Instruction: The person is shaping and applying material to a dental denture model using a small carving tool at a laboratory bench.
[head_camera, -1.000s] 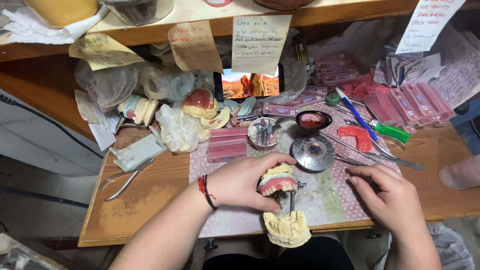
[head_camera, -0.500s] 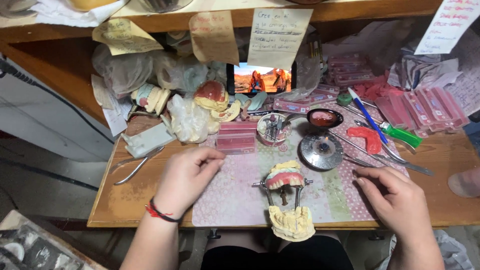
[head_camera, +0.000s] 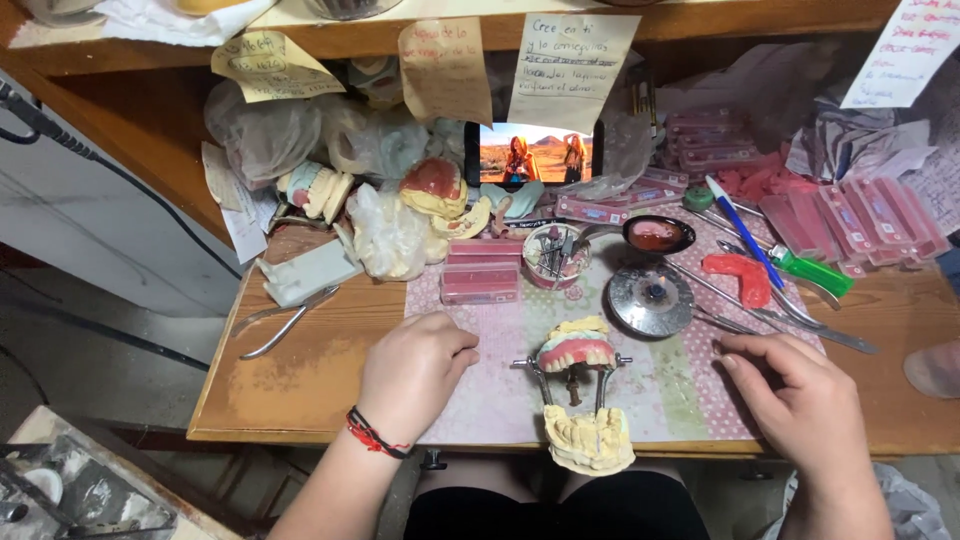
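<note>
A metal dental articulator (head_camera: 578, 390) stands at the table's front edge, carrying a pink denture with teeth (head_camera: 575, 351) on top and a yellow plaster cast (head_camera: 590, 440) below. My left hand (head_camera: 415, 372) rests curled on the patterned mat (head_camera: 500, 330) just left of it, not touching it. A red and black string bracelet (head_camera: 375, 436) circles that wrist. My right hand (head_camera: 800, 400) lies to the right of the articulator, fingers bent, its fingertips near thin metal instruments (head_camera: 790, 325). Neither hand holds anything.
Behind the mat: a round metal burner (head_camera: 650, 298), a spoon of red wax (head_camera: 655, 235), a cup of burs (head_camera: 556, 255), pink tooth boxes (head_camera: 482, 275), a phone (head_camera: 532, 153). Pliers (head_camera: 285, 320) lie left. Plaster casts, plastic bags and paper notes crowd the back.
My left hand let go of the articulator's denture and drew back to the left onto the mat. The right hand stayed in place; the view shifted slightly.
</note>
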